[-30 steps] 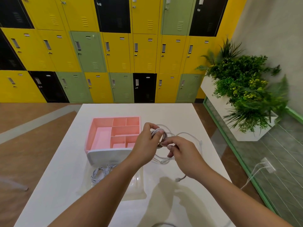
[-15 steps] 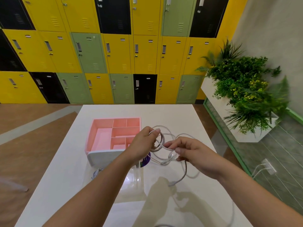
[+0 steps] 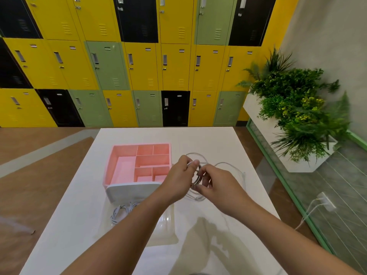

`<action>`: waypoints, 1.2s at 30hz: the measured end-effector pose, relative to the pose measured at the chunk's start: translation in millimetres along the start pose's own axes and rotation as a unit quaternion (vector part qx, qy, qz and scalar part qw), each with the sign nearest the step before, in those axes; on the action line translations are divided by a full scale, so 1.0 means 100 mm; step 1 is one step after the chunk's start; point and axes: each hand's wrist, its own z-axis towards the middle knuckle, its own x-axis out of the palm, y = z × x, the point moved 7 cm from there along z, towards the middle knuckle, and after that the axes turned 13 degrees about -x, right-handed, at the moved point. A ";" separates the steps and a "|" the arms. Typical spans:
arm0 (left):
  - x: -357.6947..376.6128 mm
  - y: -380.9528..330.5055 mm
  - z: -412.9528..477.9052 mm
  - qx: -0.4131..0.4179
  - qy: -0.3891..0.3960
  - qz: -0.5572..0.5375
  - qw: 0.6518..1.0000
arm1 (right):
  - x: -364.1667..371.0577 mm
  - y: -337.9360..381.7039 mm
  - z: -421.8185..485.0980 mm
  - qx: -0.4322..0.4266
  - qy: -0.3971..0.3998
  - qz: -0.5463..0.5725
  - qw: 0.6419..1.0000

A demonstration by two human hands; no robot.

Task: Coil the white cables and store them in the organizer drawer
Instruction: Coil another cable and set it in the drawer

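A thin white cable (image 3: 195, 180) forms loose, uneven loops above the white table (image 3: 198, 139). The left hand (image 3: 178, 179) and right hand (image 3: 218, 187) each hold it in a pinching grip.

Locker room or staff/common area of an office or school: wall of stacked yellow, green and black metal lockers (image 3: 139, 66), wood-look floor (image 3: 39, 165), white planter of greenery (image 3: 294, 108), white tabletop (image 3: 198, 137).

No writing can be read anywhere. The small label plates (image 3: 148, 49) on the yellow, green and black metal locker doors (image 3: 143, 72), far beyond the hands (image 3: 178, 181), are too small to make out.
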 end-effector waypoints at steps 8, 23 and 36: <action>-0.01 -0.07 -0.04 0.008 0.009 -0.034 0.999 | -0.03 0.01 -0.01 -0.109 -0.110 -0.072 0.985; 0.05 -0.03 -0.03 0.031 0.007 0.128 0.991 | -0.10 0.07 0.08 -0.190 -0.092 -0.092 0.973; 0.06 -0.09 -0.06 0.072 0.001 0.150 0.986 | -0.11 -0.10 0.11 -0.028 -0.066 0.170 0.983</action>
